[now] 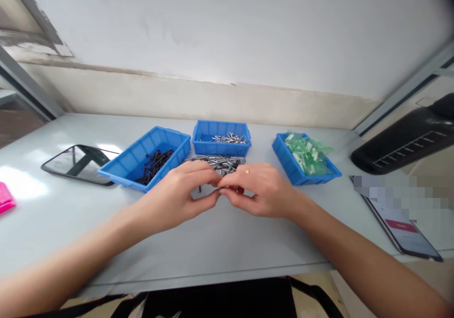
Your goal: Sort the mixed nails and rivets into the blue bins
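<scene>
Two hands: left hand (177, 197) and right hand (264, 190) pinch one nail (217, 189) between fingertips.
Pile (223, 163): just behind, within reach.

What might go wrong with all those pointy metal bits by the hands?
1. The pile lies loose on the table, so the left hand or right hand might knock bits away, and some might roll off.
2. Both hands work just in front of sharp-looking tips, so a finger might get pricked.
3. The phone on the right lies close to the table's edge and might get nudged off.
</scene>
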